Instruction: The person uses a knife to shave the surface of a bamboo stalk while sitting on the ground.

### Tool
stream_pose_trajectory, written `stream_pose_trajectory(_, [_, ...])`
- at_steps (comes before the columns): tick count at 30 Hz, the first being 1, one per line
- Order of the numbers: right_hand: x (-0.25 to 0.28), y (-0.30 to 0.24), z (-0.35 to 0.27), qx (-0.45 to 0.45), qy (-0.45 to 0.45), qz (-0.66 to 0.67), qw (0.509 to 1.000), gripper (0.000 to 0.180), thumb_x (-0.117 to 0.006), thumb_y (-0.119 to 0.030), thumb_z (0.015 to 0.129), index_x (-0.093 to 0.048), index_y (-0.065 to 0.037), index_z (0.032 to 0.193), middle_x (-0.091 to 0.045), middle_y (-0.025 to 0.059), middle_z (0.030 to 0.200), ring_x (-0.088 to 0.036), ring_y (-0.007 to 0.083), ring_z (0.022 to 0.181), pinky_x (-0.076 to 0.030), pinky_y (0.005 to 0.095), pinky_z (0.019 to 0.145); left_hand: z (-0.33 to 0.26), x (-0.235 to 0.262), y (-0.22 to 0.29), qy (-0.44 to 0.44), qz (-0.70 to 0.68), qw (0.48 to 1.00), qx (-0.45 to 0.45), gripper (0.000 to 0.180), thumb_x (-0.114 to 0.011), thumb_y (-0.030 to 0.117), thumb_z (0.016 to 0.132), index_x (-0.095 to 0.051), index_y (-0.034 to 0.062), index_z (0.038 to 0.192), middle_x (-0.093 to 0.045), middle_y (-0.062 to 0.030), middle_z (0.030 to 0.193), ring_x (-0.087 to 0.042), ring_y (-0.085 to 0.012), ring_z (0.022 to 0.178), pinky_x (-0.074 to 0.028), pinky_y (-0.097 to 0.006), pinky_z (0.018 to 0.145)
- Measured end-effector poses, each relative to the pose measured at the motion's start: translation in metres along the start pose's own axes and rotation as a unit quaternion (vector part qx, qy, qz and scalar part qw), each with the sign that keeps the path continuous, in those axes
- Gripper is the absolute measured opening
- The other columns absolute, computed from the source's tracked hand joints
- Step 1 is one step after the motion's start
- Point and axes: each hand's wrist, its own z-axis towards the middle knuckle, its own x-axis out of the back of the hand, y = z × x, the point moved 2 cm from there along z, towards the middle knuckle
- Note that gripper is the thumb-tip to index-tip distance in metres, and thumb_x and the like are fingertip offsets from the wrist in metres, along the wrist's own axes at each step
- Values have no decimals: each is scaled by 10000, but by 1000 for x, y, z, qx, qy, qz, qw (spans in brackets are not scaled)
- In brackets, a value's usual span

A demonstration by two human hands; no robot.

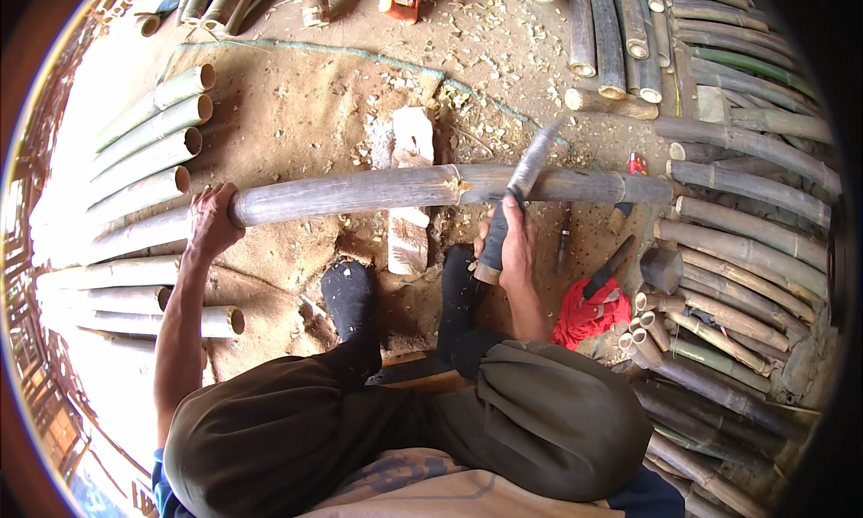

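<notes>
A long grey-brown bamboo pole (346,194) lies crosswise in front of me, over a pale wooden block (409,248). My left hand (214,220) is closed around its left end. In my right hand (516,253) is a large knife (534,159), gripped by its dark wrapped handle. The blade points up and away to the right and appears over the pole, right of a node with a pale, cut patch. Whether the blade touches the bamboo I cannot tell.
Cut bamboo lengths (148,145) lie at the left, and more bamboo poles (751,221) are stacked along the right. A red cloth (591,313) with a dark blade on it sits right of my feet. An orange tool (400,1) stands at the far edge. Wood chips litter the ground.
</notes>
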Motion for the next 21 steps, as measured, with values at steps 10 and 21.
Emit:
stream_pose_trajectory(10, [2,4,3,5,-98,-40,994,267,-643,-300,1066,-622,-38,1116,-663,79,734,-630,151,525,-541,321,428,9,1,10,-22,-2,1000,7,541,-862,73,589,-666,90,1093,-694,-119,1038,-653,-351,1038,-494,-465,981])
stream_pose_trajectory(21, [60,-30,21,172,174,-190,951,382,-798,-249,949,-654,-22,1220,-656,58,935,-638,156,758,-554,328,614,76,-36,163,-206,-9,972,-109,316,-772,170,892,-680,56,1171,-700,-113,956,-646,-195,748,-574,-351,625])
